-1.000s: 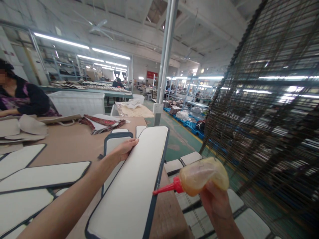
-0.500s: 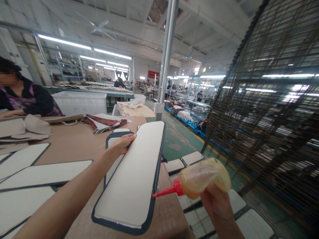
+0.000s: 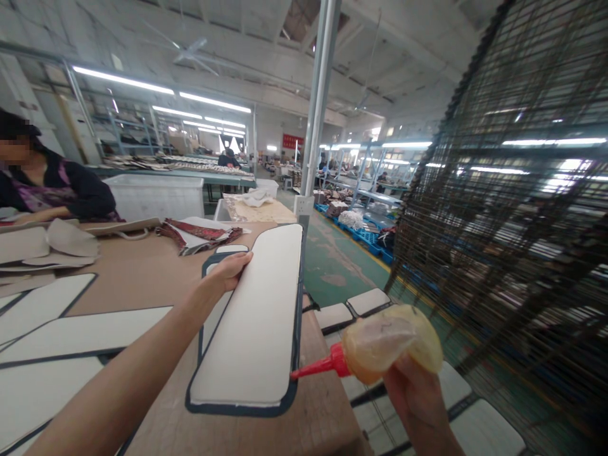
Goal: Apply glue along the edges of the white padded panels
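Note:
My left hand [image 3: 234,269] is closed on the left edge of a long white panel [image 3: 254,323] with a dark blue border, thumb on top. The panel has rounded corners and is held over the table. In my right hand [image 3: 413,386] is a squeeze bottle [image 3: 389,342] of yellowish glue-like liquid, gripped from beneath and lying on its side. Its red nozzle [image 3: 316,367] points left, the tip at the dark border on the panel's lower right edge. Another bordered white panel [image 3: 211,323] is partly hidden below the held one.
More bordered panels [image 3: 85,332] lie on the brown tabletop [image 3: 137,266] at left. Patterned fabric pieces [image 3: 197,234] lie farther back. A co-worker [image 3: 57,180] sits at the left. Panels [image 3: 368,301] rest on a wire rack at right; a tall mesh rack [image 3: 503,209] stands beyond.
The held panel has turned slightly, its top shifting left and its lower end rising. The bottle has barely moved, with its nozzle still at the right border.

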Available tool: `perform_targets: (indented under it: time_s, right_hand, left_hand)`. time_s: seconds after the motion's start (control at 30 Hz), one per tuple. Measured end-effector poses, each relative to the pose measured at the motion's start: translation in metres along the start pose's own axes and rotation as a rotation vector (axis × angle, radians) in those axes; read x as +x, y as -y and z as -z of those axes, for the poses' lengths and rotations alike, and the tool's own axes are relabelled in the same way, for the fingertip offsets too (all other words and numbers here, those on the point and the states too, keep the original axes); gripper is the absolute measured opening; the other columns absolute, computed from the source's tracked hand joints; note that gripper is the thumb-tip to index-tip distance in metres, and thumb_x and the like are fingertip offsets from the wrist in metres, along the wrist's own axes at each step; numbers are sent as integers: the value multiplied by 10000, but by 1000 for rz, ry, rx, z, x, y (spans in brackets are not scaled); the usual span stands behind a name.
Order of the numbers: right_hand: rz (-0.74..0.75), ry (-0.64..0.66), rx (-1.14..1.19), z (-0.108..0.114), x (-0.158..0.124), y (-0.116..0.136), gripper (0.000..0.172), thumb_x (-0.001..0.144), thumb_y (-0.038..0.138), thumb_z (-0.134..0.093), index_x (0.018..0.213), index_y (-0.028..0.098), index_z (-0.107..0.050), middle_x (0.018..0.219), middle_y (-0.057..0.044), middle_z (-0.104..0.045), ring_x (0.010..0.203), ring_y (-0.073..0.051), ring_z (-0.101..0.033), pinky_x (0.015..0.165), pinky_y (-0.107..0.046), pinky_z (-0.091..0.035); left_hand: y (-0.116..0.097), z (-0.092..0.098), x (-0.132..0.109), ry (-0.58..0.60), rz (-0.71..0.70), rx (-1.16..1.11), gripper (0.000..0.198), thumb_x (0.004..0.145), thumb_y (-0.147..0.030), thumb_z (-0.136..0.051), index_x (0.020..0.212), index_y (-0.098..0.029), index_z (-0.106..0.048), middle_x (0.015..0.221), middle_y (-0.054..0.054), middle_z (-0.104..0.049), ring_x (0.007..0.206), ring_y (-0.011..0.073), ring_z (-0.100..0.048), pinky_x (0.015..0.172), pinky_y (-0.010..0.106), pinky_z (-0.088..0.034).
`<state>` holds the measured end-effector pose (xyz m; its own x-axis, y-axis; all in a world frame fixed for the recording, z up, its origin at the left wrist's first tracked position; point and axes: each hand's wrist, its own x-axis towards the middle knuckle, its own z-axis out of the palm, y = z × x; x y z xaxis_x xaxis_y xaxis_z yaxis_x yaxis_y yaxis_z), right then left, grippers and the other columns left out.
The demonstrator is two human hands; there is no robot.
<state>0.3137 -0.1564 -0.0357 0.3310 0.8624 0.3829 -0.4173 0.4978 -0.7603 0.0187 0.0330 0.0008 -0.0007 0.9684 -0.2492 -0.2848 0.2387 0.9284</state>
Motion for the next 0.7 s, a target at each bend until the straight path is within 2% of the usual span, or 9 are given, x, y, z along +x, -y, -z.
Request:
perform_targets:
  time_s: [0.13, 0.27, 0.37, 0.53, 0.7]
  right_hand:
    - [39, -155, -3, -8, -3, 3, 497, 571, 311, -871, 1035, 237, -711, 814, -82, -745, 692, -235, -701, 649, -315, -600]
    - [82, -146, -14, -13, -5, 7, 487, 601, 287, -856, 1057, 220, -698, 852, -81, -742, 728, -224, -702, 665, -293, -597]
    - [121, -173, -27, -14, -8, 9, 442, 634, 271, -843, 1046, 214, -695, 878, -66, -740, 770, -213, -703, 705, -273, -590]
    - [155, -228, -57, -8, -13, 6, 465, 662, 254, -824, 1097, 230, -661, 930, -48, -735, 782, -210, -696, 699, -268, -577]
    - [165, -192, -82, 3, -17, -1, 423, 676, 212, -819, 1064, 253, -655, 930, -18, -723, 857, -200, -678, 796, -272, -549]
  left_hand:
    - [-1, 6, 4, -43, -18, -24, 26, 775, -124, -641, 754, -127, -626, 543, 21, -656, 430, 179, -618, 426, 277, -530]
    - [-4, 13, 4, -112, -46, -30, 95, 854, -143, -571, 771, -121, -612, 583, 7, -648, 457, 139, -596, 463, 262, -524]
    - [-5, 17, 2, -141, -48, -21, 138, 900, -239, -561, 878, -116, -619, 722, -3, -647, 555, 107, -597, 529, 249, -525]
    - [-5, 24, 5, -141, -42, -10, 236, 901, -310, -563, 1044, -128, -610, 956, 36, -640, 747, 146, -625, 627, 291, -543]
    - [2, 37, 20, -88, -86, -16, 239, 898, -311, -566, 1045, -128, -609, 958, 34, -638, 755, 151, -626, 633, 295, -545]
